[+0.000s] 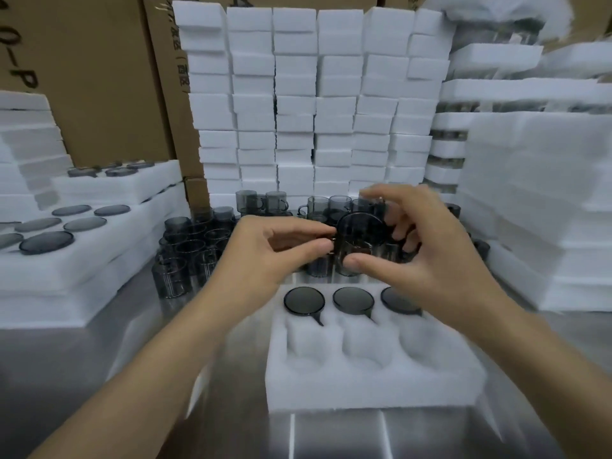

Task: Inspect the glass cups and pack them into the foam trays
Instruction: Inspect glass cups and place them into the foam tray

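Observation:
A smoky grey glass cup (359,245) is held in the air above the far edge of a white foam tray (371,382). My left hand (265,256) pinches its handle side with thumb and forefinger. My right hand (414,256) curls round it, thumb at the front, fingers spread over the far side. The tray's far row holds three cups (353,301) seated with flat bases up; the three near pockets (364,346) hold nothing. Several loose grey cups (188,246) stand on the metal table behind and to the left.
Filled foam trays (82,246) are stacked on the left, more foam stacks (543,207) on the right. A wall of foam blocks (311,104) and cardboard boxes (99,71) rises behind. Bare steel table (99,359) lies at front left.

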